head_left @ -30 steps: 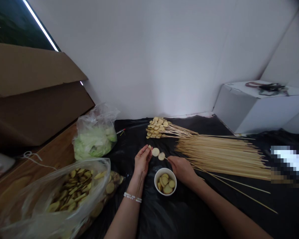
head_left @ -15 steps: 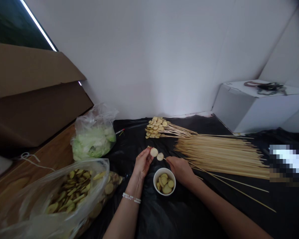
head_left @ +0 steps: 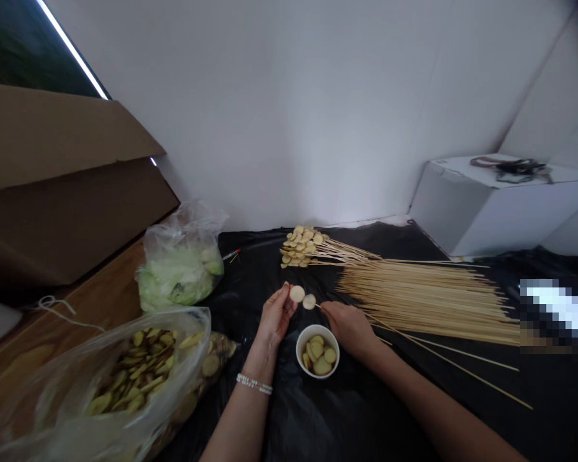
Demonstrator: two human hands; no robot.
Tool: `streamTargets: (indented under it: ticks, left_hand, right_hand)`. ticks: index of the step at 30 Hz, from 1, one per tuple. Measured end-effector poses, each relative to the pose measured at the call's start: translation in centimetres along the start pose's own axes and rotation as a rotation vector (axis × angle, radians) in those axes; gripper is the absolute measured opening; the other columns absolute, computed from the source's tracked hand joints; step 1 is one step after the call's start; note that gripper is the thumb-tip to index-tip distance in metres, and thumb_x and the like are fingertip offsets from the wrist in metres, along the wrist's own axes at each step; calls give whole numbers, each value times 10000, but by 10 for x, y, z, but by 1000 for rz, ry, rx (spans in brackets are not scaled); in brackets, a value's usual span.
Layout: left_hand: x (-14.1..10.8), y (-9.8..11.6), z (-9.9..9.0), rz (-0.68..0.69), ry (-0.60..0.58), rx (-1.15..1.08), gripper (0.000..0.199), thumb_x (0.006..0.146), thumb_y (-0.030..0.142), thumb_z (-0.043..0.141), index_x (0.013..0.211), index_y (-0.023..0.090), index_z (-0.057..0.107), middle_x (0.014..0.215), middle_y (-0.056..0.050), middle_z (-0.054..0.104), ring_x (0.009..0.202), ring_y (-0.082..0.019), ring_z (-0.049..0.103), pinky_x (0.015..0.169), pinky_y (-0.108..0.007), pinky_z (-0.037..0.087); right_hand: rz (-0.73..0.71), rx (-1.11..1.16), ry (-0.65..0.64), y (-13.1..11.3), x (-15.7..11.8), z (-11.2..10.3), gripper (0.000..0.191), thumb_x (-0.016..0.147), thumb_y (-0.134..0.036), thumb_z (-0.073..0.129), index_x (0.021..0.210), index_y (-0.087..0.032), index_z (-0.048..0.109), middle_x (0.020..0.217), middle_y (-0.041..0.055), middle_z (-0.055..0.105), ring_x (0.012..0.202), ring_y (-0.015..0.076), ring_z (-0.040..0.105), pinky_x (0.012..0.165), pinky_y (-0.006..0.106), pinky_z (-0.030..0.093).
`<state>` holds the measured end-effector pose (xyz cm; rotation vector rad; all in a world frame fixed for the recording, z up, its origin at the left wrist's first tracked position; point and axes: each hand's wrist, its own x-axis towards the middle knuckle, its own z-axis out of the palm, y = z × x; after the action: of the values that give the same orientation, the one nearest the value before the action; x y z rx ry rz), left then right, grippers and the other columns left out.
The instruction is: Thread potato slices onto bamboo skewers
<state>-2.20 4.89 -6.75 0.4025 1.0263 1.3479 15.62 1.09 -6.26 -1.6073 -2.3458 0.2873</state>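
Observation:
My right hand is closed around a thin bamboo skewer that points left. Two round, pale slices, which look like potato, are threaded near its tip. At the tip, my left hand is closed in a pinch on the edge of another slice, mostly hidden by the fingers. A beaded bracelet circles the left wrist. Just below both hands stands a white bowl with several slices in it.
Loose bamboo skewers lie in a wide pile at right, with finished potato skewers behind. At left are a plastic bag of slices, a bag of green vegetable and a cardboard box. A white box stands back right.

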Motion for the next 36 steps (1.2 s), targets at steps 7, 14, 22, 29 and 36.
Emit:
streamTargets:
  ticks: [7, 14, 22, 29, 36]
  left_hand:
    - [1, 0, -1, -9, -15, -5, 157, 730, 202, 723, 865, 126, 700, 789, -71, 721, 648, -114, 663, 566, -185, 520]
    - [3, 0, -2, -24, -18, -5, 186, 729, 228, 725, 889, 137, 697, 791, -67, 722, 652, -117, 668, 576, -193, 521]
    - [-5, -5, 3, 28, -133, 71, 288, 683, 283, 763, 923, 143, 690, 888, -108, 726, 764, -160, 683, 700, -250, 537]
    - [-6, -1, 3, 95, -110, 138, 295, 587, 162, 816, 859, 116, 712, 818, -81, 724, 656, -108, 652, 567, -165, 493]
    - [4, 11, -5, 239, 65, -56, 176, 656, 110, 761, 811, 144, 686, 805, -35, 713, 638, -69, 636, 563, -140, 484]
  right_hand:
    - [-9, 14, 15, 1, -1, 0, 289, 960, -245, 323, 962, -214, 610, 906, 33, 675, 845, 145, 625, 659, 227, 353]
    - [-19, 37, 26, 1, -1, 1, 283, 960, -256, 327, 929, -207, 604, 871, 33, 672, 823, 142, 617, 670, 218, 351]
    - [5, 99, 86, 5, 2, 5, 292, 965, -236, 309, 965, -198, 599, 921, 43, 672, 882, 141, 615, 725, 214, 364]
    - [-17, 56, 51, 4, 1, 2, 283, 969, -265, 323, 1020, -215, 597, 953, 43, 664, 878, 140, 617, 723, 217, 383]
    - [-44, 48, 145, 22, 4, -5, 270, 959, -231, 326, 1030, -195, 584, 949, 61, 648, 888, 159, 594, 769, 236, 387]
